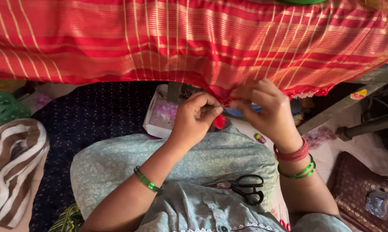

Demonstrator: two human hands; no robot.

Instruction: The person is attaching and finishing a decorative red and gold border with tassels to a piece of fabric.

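My left hand (194, 118) and right hand (262, 107) both pinch the hem of one red striped cloth (194, 38) at 12 o'clock, one red tassel (219, 122) between them. One pair of black scissors (245, 187) lies on my lap at 6 o'clock; one white tray (153, 124) sits at 10.

red cloth (194, 38): woven fabric, soft sheen, gold-toned stripes that catch the light; fringed lower edge
tassel (219, 121): red thread, matt, fuzzy (pinched between left hand (194, 118) and right hand (262, 109))
scissors (245, 187): black plastic handles, glossy; blades mostly hidden
bangles (147, 179): green, shiny, glass or plastic, cannot tell which
lap garment (211, 159): pale green printed cloth, matt, soft
tray (153, 116): white plastic, smooth
striped cloth (11, 163): brown and white, matt, slightly plush
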